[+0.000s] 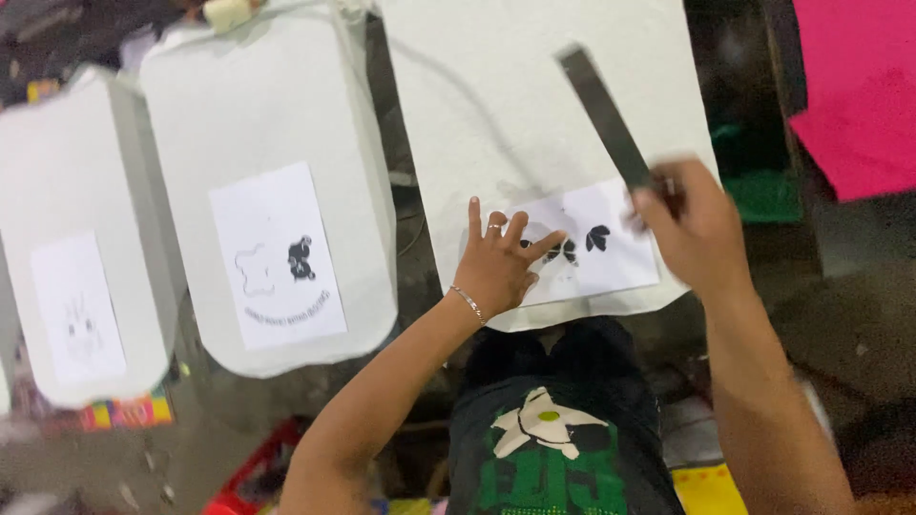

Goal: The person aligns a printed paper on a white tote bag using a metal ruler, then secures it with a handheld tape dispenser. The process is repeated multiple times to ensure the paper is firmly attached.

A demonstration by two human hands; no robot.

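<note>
The sheet (611, 250) is pinned flat near the pad's (534, 95) front edge by the spread left hand (498, 262); a strip (603, 114) is gripped in the right hand (701, 229). Two other pads' sheets already sit placed, so it's mostly done, seemingly.

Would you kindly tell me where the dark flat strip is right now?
In the head view, the dark flat strip is held in the right hand, angled up-left over the white pad, above the printed paper sheet.

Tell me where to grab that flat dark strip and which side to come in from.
Grip the dark strip at its near, lower end, coming in from the right, probably best. It is long, thin and slanted up-left over the white board, and the right hand already pinches that end. The left hand lies flat on the printed sheet.
</note>
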